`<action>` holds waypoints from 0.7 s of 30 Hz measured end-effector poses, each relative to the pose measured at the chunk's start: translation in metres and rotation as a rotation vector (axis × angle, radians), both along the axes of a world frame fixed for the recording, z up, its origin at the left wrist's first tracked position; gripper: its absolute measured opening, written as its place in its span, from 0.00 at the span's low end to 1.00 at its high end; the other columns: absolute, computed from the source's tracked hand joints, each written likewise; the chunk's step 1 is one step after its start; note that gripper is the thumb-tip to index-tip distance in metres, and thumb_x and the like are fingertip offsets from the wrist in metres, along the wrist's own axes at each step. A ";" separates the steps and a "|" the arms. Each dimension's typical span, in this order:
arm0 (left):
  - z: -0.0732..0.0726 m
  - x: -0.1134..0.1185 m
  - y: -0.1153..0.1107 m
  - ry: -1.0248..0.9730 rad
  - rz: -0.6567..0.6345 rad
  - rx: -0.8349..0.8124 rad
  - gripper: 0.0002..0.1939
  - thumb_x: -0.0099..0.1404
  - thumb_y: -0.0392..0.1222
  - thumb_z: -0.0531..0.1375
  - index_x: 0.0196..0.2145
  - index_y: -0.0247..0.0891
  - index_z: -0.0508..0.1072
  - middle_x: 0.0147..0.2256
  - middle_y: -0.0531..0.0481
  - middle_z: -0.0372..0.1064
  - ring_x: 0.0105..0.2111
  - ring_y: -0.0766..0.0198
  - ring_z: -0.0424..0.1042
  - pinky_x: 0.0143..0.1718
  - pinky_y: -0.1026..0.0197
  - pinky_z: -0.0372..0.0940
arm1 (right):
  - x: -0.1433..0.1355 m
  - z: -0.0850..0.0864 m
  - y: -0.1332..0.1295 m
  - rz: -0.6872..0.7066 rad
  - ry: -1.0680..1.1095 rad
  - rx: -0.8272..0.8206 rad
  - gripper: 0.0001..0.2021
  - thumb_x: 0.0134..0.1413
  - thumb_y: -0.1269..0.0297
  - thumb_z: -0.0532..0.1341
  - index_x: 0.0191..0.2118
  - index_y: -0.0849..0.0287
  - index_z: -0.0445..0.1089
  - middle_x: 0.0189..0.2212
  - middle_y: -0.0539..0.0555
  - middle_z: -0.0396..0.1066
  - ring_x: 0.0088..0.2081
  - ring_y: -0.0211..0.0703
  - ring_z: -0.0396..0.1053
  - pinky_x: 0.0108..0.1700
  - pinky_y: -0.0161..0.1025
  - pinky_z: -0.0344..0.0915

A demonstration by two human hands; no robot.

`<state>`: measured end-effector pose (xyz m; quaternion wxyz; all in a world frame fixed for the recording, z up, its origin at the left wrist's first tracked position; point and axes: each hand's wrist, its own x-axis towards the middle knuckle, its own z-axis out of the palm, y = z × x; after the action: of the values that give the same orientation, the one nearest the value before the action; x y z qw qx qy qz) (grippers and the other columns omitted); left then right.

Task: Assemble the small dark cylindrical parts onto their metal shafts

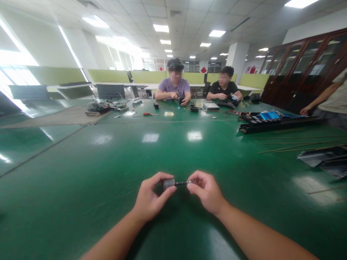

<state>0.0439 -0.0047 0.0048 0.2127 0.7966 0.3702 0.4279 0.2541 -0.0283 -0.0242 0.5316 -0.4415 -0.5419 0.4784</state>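
- Centrally, near the person, a grey cylinder (168, 183) lies sideways between the two hands, over the bare part of a green table (121, 155); whether it touches the surface I cannot tell.
- From its right end runs a thin dark rod (181, 183), ending in a small shiny piece (191, 181) partly hidden by fingertips.
- The left hand (154, 195) holds the cylinder, index finger along the far side and thumb on the near side, the grip only as wide as the cylinder.
- The right hand (206, 191) pinches the shiny piece between thumb and fingers, nearly closed together.
- Well beyond the hands, an orange-handled screwdriver (149, 114) lies on the table, with a flat white box (210, 107) farther right.
- To the right lie a long black channel (265, 126) with something blue (269, 115) near it, and several thin rods (282, 148).
- Across the table sit a person in a purple top (173, 86), handling a dark object (180, 96), and a person in a black top (223, 87).
- Behind stand green partitions (108, 76); at right, dark red-brown cabinets (303, 66).
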 end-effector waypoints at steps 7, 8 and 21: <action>-0.001 -0.002 0.000 0.001 0.002 -0.010 0.08 0.62 0.43 0.65 0.39 0.40 0.76 0.33 0.52 0.76 0.31 0.63 0.75 0.35 0.64 0.67 | 0.001 0.001 0.001 -0.006 -0.028 0.007 0.05 0.49 0.64 0.64 0.30 0.60 0.71 0.22 0.49 0.66 0.25 0.39 0.62 0.30 0.37 0.59; -0.001 -0.002 0.000 0.003 0.004 -0.011 0.08 0.62 0.43 0.64 0.39 0.40 0.76 0.33 0.52 0.76 0.31 0.63 0.75 0.35 0.64 0.67 | 0.001 0.001 0.001 -0.009 -0.027 0.004 0.05 0.48 0.64 0.64 0.30 0.60 0.71 0.22 0.49 0.66 0.25 0.39 0.62 0.30 0.37 0.59; -0.003 -0.003 0.001 -0.015 0.018 -0.020 0.08 0.62 0.43 0.65 0.39 0.40 0.76 0.33 0.52 0.75 0.31 0.64 0.74 0.35 0.64 0.67 | 0.002 0.002 0.000 -0.022 -0.038 -0.002 0.06 0.48 0.64 0.64 0.30 0.61 0.71 0.23 0.50 0.67 0.26 0.40 0.63 0.30 0.37 0.60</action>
<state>0.0410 -0.0040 0.0019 0.2198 0.7878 0.3799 0.4320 0.2559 -0.0286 -0.0217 0.5259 -0.4568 -0.5464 0.4649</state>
